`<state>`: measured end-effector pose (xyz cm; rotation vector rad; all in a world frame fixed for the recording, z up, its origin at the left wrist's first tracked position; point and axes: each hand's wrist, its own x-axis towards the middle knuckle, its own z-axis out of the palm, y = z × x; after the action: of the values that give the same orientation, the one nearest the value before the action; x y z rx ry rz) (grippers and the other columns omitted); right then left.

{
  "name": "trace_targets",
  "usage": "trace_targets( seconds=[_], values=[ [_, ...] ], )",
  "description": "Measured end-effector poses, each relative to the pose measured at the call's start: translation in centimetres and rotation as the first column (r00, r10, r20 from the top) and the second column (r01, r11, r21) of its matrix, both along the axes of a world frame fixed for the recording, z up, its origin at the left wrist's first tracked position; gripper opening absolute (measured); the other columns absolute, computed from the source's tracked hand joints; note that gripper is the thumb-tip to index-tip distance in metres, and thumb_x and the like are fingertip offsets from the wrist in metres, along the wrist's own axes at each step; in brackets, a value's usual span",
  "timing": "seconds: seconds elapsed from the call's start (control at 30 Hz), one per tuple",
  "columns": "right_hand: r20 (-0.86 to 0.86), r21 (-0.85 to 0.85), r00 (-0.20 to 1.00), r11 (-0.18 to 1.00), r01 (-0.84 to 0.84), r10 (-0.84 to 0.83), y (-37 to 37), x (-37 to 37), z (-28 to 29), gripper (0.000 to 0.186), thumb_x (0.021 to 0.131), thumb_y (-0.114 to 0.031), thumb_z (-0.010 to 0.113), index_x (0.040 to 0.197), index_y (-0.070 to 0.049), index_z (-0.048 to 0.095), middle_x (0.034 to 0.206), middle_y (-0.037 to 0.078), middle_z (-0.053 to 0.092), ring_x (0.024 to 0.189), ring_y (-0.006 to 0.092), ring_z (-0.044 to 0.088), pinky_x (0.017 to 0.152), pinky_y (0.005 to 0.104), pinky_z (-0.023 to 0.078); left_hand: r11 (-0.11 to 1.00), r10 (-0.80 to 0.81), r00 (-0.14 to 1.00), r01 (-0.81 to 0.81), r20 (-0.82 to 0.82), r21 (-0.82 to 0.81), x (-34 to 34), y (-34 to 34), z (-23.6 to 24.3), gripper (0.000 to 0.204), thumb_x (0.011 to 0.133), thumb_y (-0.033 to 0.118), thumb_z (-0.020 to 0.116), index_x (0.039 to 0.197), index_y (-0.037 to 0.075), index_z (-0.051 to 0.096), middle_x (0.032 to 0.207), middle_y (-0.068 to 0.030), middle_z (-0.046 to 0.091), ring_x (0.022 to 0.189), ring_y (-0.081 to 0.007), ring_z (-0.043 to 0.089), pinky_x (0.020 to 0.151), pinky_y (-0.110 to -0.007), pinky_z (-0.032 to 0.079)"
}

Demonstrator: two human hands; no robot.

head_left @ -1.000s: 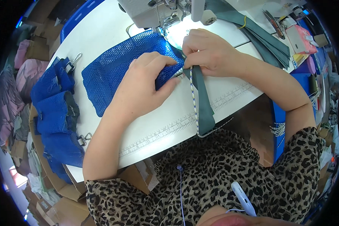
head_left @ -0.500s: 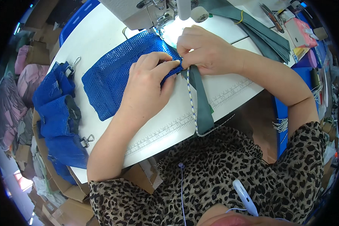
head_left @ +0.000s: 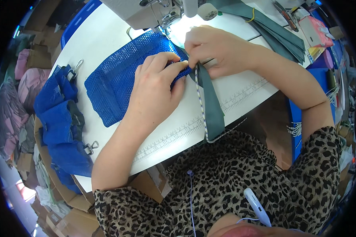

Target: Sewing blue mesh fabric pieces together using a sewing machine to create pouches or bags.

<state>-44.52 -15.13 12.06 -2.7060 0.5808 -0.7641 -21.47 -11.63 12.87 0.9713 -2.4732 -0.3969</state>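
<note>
Mesh fabric (head_left: 114, 79), blue, spread beneath and leftward of the left hand (head_left: 151, 87), long axis slanting away rightward toward the right hand (head_left: 221, 49); left hand nearer. Left thumb and fingers pinching its right edge. Right fingers curled, touching dark green strip (head_left: 213, 106) and patterned cord (head_left: 202, 110), both trailing below; impossible to tell whether firmly gripped. Sewing machine (head_left: 132, 14) just beyond both hands.

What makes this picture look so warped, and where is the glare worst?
Head view: the wide fisheye lens bends things toward its dark rim; head view: glare is worst beneath the sewing machine, beside the right hand, washing out the white table there; head view: the far-left clutter looks dimmer and softer.
</note>
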Motion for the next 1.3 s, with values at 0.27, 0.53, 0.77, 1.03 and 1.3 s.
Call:
trace_targets(
  seconds=[0.27, 0.53, 0.77, 1.03, 1.3],
  values=[
    [-0.051, 0.077, 0.988, 0.986, 0.149, -0.145, -0.3, -0.9, 0.4, 0.043, 0.068, -0.016, 0.080, 0.106, -0.009, 0.062, 0.113, 0.006, 0.062, 0.109, 0.0254, 0.057, 0.097, 0.0379, 0.046, 0.999, -0.002, 0.999, 0.003, 0.048, -0.033, 0.0, 0.2, 0.1, 0.026, 0.081, 0.007, 0.067, 0.107, 0.002, 0.071, 0.115, -0.0110, 0.060, 0.109, -0.0270, 0.056, 0.093, -0.038, 0.042],
    [-0.149, -0.084, 0.976, 0.985, 0.150, -0.161, 0.4, -0.6, 0.9, 0.026, 0.077, -0.017, 0.071, 0.100, -0.008, 0.068, 0.113, 0.003, 0.063, 0.104, 0.0213, 0.056, 0.095, 0.0356, 0.044, 0.999, 0.010, 0.998, -0.006, 0.061, -0.050, 0.0, 0.2, 0.4, 0.026, 0.080, 0.007, 0.068, 0.106, 0.003, 0.071, 0.114, -0.0105, 0.060, 0.110, -0.0267, 0.056, 0.093, -0.039, 0.042],
    [-0.135, -0.103, 0.981, 0.986, 0.128, -0.141, 0.3, -0.5, 0.5, 0.022, 0.077, -0.014, 0.070, 0.099, -0.008, 0.069, 0.112, 0.002, 0.063, 0.103, 0.0213, 0.055, 0.094, 0.0353, 0.045, 0.999, 0.007, 0.998, -0.004, 0.057, -0.051, 0.1, 0.3, 0.1, 0.025, 0.080, 0.007, 0.068, 0.105, 0.003, 0.071, 0.114, -0.0103, 0.060, 0.110, -0.0267, 0.056, 0.093, -0.039, 0.042],
    [-0.141, -0.136, 0.979, 0.982, 0.130, -0.149, 0.4, -0.3, 0.6, 0.021, 0.076, -0.007, 0.064, 0.097, -0.008, 0.068, 0.111, 0.002, 0.062, 0.101, 0.0206, 0.056, 0.093, 0.0356, 0.045, 0.999, 0.015, 0.997, -0.011, 0.075, -0.052, 0.0, 0.4, 0.3, 0.024, 0.081, 0.008, 0.068, 0.105, 0.003, 0.071, 0.116, -0.0113, 0.060, 0.111, -0.0269, 0.055, 0.095, -0.040, 0.042],
    [-0.096, -0.203, 0.977, 0.965, 0.168, -0.190, 0.2, 0.0, -0.2, 0.024, 0.075, -0.001, 0.060, 0.096, -0.008, 0.067, 0.108, 0.002, 0.062, 0.102, 0.0210, 0.056, 0.090, 0.0360, 0.045, 0.995, 0.004, 0.998, 0.003, 0.066, -0.103, -0.2, 0.1, 0.2, 0.024, 0.079, 0.009, 0.068, 0.103, 0.005, 0.070, 0.119, -0.0106, 0.061, 0.112, -0.0270, 0.055, 0.095, -0.041, 0.043]
  ],
)
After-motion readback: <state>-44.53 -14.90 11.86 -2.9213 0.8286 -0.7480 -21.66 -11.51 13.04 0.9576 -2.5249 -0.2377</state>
